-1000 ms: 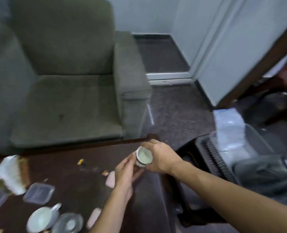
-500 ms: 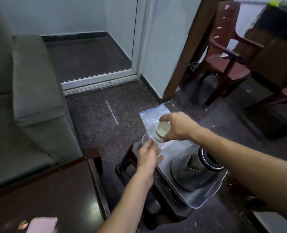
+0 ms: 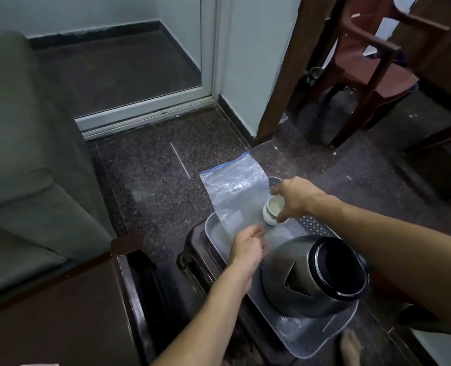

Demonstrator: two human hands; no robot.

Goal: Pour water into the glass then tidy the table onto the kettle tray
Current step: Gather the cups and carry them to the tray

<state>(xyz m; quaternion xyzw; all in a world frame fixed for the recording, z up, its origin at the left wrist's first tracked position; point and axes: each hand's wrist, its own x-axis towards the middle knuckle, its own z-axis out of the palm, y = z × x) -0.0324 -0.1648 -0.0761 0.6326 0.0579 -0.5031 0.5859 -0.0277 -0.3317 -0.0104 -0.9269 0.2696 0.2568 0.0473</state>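
White cup (image 3: 273,208) held low over the grey kettle tray (image 3: 311,342)

The right hand (image 3: 295,199) grips the cup's rim just beyond the steel kettle (image 3: 316,273), against a clear zip bag (image 3: 235,191). The left hand (image 3: 248,249) hovers just left of the kettle, fingers loose, holding nothing (the tray sits on a dark wooden stool (image 3: 192,257)). Speckled stone floor (image 3: 161,180) lies beyond the kettle, with a green armchair (image 3: 20,167) well to its left.

The kettle (image 3: 316,276) fills the tray's (image 3: 314,339) near half, and a plastic bag (image 3: 235,191) drapes the far end.
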